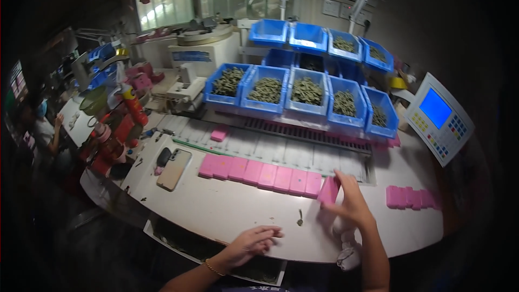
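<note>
My right hand (348,203) grips a pink block (328,189) between thumb and fingers, tilted at the right end of a row of similar pink blocks (267,175). Low over the front of the table, my left hand (254,242) has its fingers loosely bent and partly apart, with nothing visible in them. A small dark green piece with a thin stem (300,217) lies on the white table (216,200) between my hands. Beside my right wrist is a crumpled white cloth (348,254), partly hidden by the forearm.
Blue bins (265,91) with small grey-green pieces stand in tiers at the back. A phone (174,169) lies left, a keypad with a blue screen (439,119) stands right. More pink blocks (411,197) sit at the right. Below the front edge is an open drawer (157,231).
</note>
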The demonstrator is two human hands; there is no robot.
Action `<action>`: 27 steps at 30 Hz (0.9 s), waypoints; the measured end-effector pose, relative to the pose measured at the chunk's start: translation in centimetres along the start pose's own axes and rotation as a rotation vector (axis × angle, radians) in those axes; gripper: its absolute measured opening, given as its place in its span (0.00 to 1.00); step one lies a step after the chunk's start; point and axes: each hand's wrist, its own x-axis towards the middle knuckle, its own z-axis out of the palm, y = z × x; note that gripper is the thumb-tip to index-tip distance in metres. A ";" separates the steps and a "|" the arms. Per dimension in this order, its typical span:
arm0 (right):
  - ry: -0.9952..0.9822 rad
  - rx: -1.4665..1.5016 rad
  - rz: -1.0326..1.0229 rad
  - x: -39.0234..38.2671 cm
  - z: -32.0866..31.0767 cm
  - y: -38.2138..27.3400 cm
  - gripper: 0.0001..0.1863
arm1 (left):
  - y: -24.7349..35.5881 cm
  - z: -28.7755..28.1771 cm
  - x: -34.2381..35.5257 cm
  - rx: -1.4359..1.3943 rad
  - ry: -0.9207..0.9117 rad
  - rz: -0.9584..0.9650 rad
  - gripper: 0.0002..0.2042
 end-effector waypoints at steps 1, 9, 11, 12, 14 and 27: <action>-0.018 0.069 -0.155 -1.3 0.3 -2.0 0.45 | -0.2 0.4 0.4 -0.058 -0.117 -0.033 0.22; -0.008 0.510 -0.160 -10.1 6.1 -8.9 0.27 | 0.1 2.4 0.4 0.097 -0.254 0.031 0.25; -0.045 0.764 -0.012 -11.3 8.2 -8.3 0.29 | 0.0 2.9 -0.2 0.734 -0.027 0.262 0.26; -0.134 0.990 0.249 -11.7 9.1 -7.8 0.31 | -0.4 3.5 -0.4 0.794 0.035 0.576 0.23; -0.167 1.143 0.542 -12.4 10.8 -7.2 0.29 | -0.8 3.9 -0.6 1.211 0.148 0.846 0.22; -0.020 1.384 0.579 -10.3 12.2 -9.3 0.23 | -2.9 3.4 -1.1 1.022 0.276 1.050 0.22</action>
